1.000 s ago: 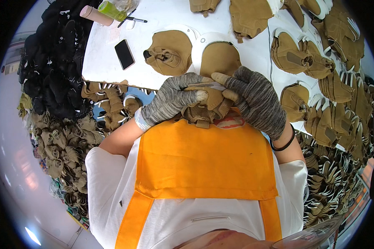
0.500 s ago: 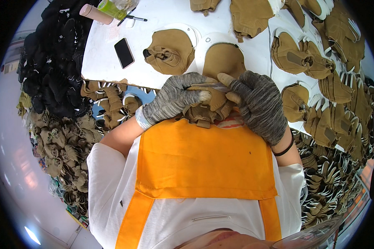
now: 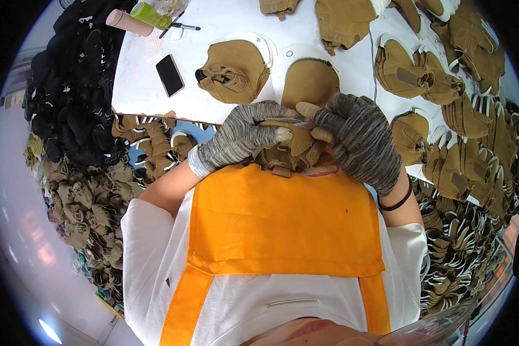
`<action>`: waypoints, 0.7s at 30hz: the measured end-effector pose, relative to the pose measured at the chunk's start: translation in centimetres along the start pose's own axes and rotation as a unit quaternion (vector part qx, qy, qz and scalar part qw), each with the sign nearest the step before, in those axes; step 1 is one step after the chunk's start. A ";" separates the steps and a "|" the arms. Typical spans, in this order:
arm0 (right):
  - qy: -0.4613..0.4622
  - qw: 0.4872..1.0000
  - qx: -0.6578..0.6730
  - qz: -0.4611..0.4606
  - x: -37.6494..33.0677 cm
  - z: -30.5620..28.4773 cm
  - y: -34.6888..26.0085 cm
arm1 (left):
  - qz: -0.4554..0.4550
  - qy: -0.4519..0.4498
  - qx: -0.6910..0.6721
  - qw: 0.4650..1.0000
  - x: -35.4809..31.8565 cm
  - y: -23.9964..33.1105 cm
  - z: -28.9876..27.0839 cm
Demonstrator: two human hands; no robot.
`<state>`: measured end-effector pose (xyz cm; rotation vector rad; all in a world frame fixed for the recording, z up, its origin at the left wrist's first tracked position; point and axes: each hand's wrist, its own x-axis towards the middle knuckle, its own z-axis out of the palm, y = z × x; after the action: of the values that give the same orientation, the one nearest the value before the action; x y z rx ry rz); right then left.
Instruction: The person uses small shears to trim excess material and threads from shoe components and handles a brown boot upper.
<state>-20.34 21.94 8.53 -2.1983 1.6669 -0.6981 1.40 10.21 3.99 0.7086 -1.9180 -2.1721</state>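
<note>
Tan glove point(image 3: 291, 151): gripped by both gloved hands, left hand point(image 3: 242, 137) and right hand point(image 3: 360, 138) closed around it, small scissors point(image 3: 291, 121) at 12 o'clock. Risk: blade nicking fabric or fingertips.

White table point(image 3: 138, 86) bearing a black phone point(image 3: 169, 75), a pen point(image 3: 181, 26), a pink tube point(image 3: 121, 21) and a green bottle point(image 3: 150, 12). Tan shoe uppers on white forms point(image 3: 236, 66) lie across it. A black pile point(image 3: 69, 86) sits left; tan pieces point(image 3: 86, 207) heap below. An orange apron point(image 3: 282, 219) covers a white shirt point(image 3: 150, 254).
</note>
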 end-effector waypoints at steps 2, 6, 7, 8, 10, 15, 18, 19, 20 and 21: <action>0.010 1.000 -0.003 -0.011 0.1 0.2 0.2 | -0.009 -0.001 -0.001 1.000 0.1 0.2 0.0; 0.006 1.000 0.010 0.019 0.0 0.7 0.2 | -0.017 -0.001 -0.008 1.000 0.1 -0.1 -0.3; 0.009 0.999 0.019 0.025 -0.1 0.8 0.2 | -0.021 -0.002 -0.015 1.000 0.1 -0.2 -0.3; 0.012 0.999 0.028 0.032 -0.1 0.9 0.2 | -0.024 -0.004 -0.021 0.999 0.1 -0.2 -0.4; 0.026 0.998 0.051 0.039 0.0 1.1 0.3 | -0.026 -0.008 -0.009 1.000 0.3 -0.2 -0.6; 0.116 0.972 0.185 0.083 -0.1 1.9 1.0 | -0.051 -0.006 -0.041 0.998 0.5 1.1 -0.5; 0.294 0.862 0.345 0.226 -2.2 4.6 4.8 | -0.016 0.028 0.017 0.999 1.1 2.2 -0.2; 0.301 0.831 0.333 0.329 -3.4 6.3 7.8 | -0.019 0.044 0.015 0.999 1.2 2.4 -0.2; 0.308 0.782 0.322 0.436 -4.9 7.8 10.6 | -0.021 0.052 0.014 0.998 1.6 2.6 -0.3; 0.306 0.727 0.321 0.524 -6.0 9.3 13.5 | -0.015 0.064 0.028 0.997 1.6 2.4 -0.4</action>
<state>-27.57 23.28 -7.29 -0.3464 2.0924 -1.3759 -0.25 8.75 5.92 0.8677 -1.9228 -2.0422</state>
